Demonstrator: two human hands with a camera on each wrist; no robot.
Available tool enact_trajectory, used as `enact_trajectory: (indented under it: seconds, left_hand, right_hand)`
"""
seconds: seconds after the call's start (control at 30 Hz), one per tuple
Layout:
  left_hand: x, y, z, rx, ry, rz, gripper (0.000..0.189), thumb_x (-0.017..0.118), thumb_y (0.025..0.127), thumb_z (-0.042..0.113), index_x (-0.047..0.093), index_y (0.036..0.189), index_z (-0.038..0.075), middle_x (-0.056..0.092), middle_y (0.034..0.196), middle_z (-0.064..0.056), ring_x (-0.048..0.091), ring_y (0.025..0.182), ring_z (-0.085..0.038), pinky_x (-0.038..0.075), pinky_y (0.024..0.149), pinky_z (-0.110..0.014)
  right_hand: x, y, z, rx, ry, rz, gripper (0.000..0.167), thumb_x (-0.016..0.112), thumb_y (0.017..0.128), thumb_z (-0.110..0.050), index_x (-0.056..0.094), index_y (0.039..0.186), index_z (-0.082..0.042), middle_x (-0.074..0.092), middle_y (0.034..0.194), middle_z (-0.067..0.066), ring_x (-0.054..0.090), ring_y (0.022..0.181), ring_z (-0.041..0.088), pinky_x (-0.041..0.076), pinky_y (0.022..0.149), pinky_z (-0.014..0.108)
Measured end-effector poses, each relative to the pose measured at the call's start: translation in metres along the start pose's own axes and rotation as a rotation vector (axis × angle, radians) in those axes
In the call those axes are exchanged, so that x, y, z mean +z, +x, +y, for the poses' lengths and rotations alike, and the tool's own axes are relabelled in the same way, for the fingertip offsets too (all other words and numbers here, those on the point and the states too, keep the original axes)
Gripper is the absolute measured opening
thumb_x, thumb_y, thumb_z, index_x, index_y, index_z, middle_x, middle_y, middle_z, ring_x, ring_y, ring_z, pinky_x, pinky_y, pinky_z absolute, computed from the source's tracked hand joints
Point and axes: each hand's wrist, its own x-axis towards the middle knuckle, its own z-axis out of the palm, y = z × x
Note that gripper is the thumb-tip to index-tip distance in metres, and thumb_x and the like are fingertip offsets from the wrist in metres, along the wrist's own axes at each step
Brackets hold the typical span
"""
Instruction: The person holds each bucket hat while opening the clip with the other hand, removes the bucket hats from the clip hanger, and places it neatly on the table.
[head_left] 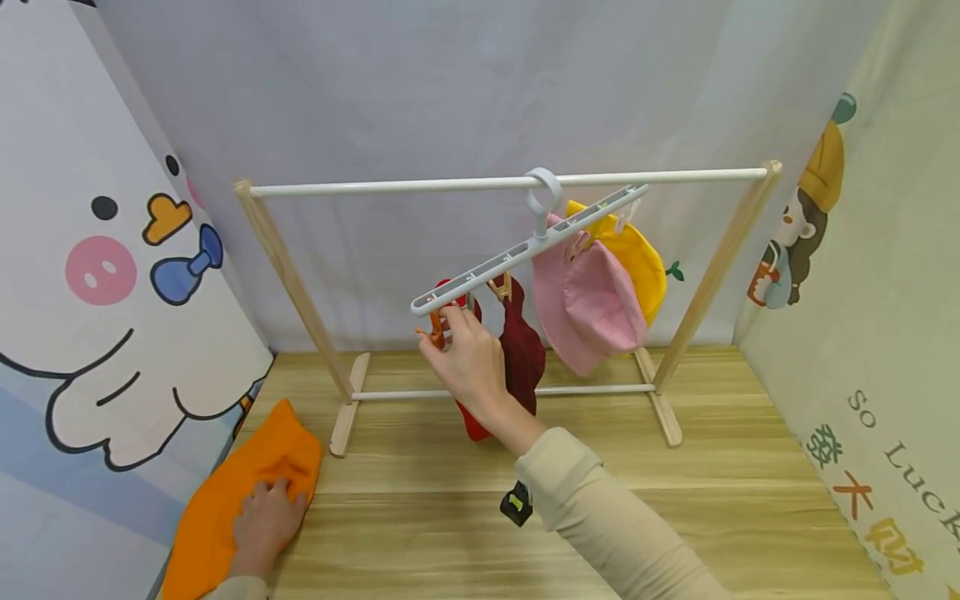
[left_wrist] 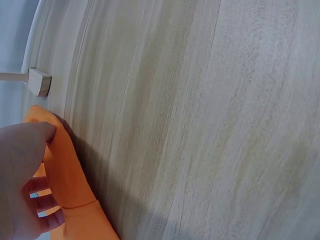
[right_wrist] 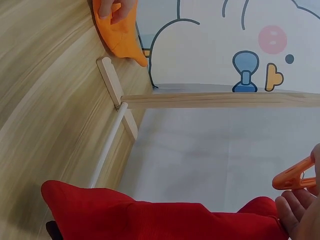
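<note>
At the left of the table, my left hand (head_left: 268,518) grips an orange bucket hat (head_left: 206,517). In the left wrist view the thumb lies on one face of its fabric and the fingers curl behind. My right hand (head_left: 472,362) pinches an orange clip (head_left: 435,329) at the near end of a grey clip hanger (head_left: 487,271). Just behind that hand hangs a red hat (right_wrist: 165,220), partly hidden in the head view. Beside it a wooden-coloured clip (head_left: 500,287) holds a dark red hat (head_left: 522,354). Further along the hanger are a pink hat (head_left: 600,300) and a yellow hat (head_left: 641,262).
The hanger hooks over the top white rod (head_left: 390,187) of a rack with wooden posts (head_left: 292,283) and feet on the table (head_left: 420,533). A black piece with a yellow mark (head_left: 517,504) shows below the right forearm. Printed cloth walls (head_left: 847,375) enclose the sides.
</note>
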Motion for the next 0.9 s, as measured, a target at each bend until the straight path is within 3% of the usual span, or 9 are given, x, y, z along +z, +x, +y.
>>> enact_trajectory:
  seconds: [0.37,0.9]
  left_hand:
    - [0.0049,-0.0007,0.0037,-0.062,-0.002,0.022,0.052,0.053,0.09,0.031,0.041,0.125,-0.005,0.039,0.114,-0.036,0.039,0.101,-0.056,0.035,0.077,-0.064]
    - [-0.0023,-0.0055,0.0066,-0.07,0.001,0.008,0.051,0.052,0.09,0.032,0.044,0.125,-0.004,0.042,0.113,-0.037,0.042,0.1,-0.055,0.036,0.077,-0.063]
  right_hand:
    - [-0.0001,0.0002,-0.0016,0.001,-0.018,0.008,0.023,0.067,0.08,-0.031,0.06,0.092,-0.012,0.06,0.075,-0.002,0.056,0.059,0.007,0.044,0.048,0.022]
    - [0.0009,0.0026,-0.0046,-0.012,-0.024,0.015,0.022,0.067,0.08,-0.031,0.059,0.09,-0.013,0.061,0.073,-0.006,0.051,0.054,0.006,0.039,0.045,0.02]
